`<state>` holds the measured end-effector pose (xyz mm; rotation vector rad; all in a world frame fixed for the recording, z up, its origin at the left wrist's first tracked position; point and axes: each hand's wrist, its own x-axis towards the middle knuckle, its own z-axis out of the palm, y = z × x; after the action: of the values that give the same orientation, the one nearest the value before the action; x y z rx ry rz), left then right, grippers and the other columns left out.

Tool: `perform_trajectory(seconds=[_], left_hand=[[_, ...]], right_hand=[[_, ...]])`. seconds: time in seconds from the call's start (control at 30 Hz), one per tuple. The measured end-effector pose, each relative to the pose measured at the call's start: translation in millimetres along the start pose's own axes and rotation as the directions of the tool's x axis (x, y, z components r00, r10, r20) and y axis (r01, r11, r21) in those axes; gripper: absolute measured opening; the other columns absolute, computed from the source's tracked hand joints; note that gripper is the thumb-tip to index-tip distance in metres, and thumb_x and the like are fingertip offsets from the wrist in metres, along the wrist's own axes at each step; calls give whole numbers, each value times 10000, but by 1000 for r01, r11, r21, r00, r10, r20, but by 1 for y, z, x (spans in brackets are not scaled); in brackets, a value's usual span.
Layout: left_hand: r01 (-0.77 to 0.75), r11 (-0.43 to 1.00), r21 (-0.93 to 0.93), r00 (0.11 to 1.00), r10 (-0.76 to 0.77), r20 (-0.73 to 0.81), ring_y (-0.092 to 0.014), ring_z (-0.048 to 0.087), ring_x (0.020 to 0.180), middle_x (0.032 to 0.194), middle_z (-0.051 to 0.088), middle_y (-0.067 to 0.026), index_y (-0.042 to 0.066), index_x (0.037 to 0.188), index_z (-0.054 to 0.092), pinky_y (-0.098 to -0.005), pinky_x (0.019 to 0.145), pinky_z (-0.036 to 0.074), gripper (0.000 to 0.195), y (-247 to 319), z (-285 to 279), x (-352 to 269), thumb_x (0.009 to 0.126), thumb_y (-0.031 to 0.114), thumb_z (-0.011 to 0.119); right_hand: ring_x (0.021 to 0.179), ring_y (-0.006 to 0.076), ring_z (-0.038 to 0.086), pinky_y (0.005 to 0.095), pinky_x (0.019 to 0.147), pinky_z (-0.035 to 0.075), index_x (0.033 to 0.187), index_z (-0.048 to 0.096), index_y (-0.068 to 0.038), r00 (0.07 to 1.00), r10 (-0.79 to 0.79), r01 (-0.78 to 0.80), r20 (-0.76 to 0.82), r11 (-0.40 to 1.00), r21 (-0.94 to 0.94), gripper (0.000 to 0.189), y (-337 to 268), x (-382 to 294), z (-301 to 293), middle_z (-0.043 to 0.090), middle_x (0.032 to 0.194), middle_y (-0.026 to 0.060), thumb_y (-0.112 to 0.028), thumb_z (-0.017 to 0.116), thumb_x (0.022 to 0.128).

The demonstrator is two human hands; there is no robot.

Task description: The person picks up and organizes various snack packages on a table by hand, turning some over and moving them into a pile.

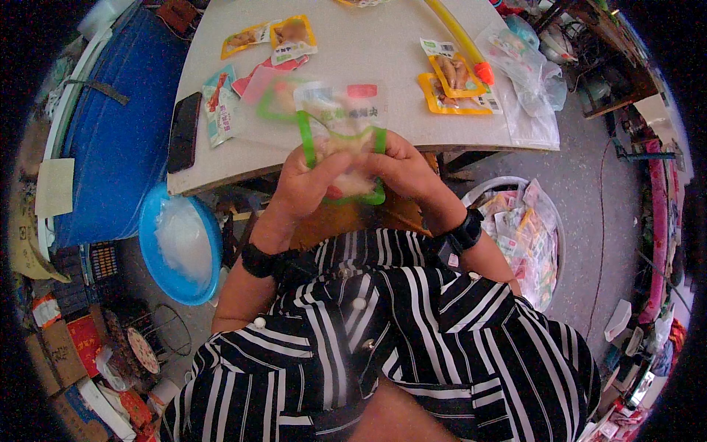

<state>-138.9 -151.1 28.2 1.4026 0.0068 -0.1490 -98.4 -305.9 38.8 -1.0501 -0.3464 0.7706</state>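
Both my hands grip a clear food packet with green edges (pixel 342 130), held upright near the table's front edge. My left hand (pixel 309 179) has its side, and my right hand (pixel 400 166) the other, thumbs pressed on its front. Pale pieces of food show through the plastic, slightly blurred by motion. Just beyond it on the table lies another green-edged packet (pixel 276 105), overlapping a pink-and-red packet (pixel 268 77). A white-and-teal snack packet (pixel 221 105) rests to the left, near a dark smartphone (pixel 184 132).
Yellow-edged food packets lie at the table's far left (pixel 293 40) and right (pixel 455 72). A yellow tube with a red end (pixel 458 36) is beside plastic bags (pixel 516 72). On the floor stand a blue basin (pixel 212 259) and a metal basin (pixel 560 248) of packets.
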Motion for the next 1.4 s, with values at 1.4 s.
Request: perform_trajectory(seconds=[1.4], left_hand=[[-55, 962, -268, 998, 56, -5, -98, 510, 765, 861, 539, -36, 15, 967, 490, -234, 686, 418, 206, 6, 4, 15, 780, 82, 435]], right_hand=[[700, 94, 481, 237, 602, 409, 831, 504, -41, 970, -137, 60, -200, 934, -353, 158, 8, 20, -22, 524, 765, 26, -179, 521, 755]])
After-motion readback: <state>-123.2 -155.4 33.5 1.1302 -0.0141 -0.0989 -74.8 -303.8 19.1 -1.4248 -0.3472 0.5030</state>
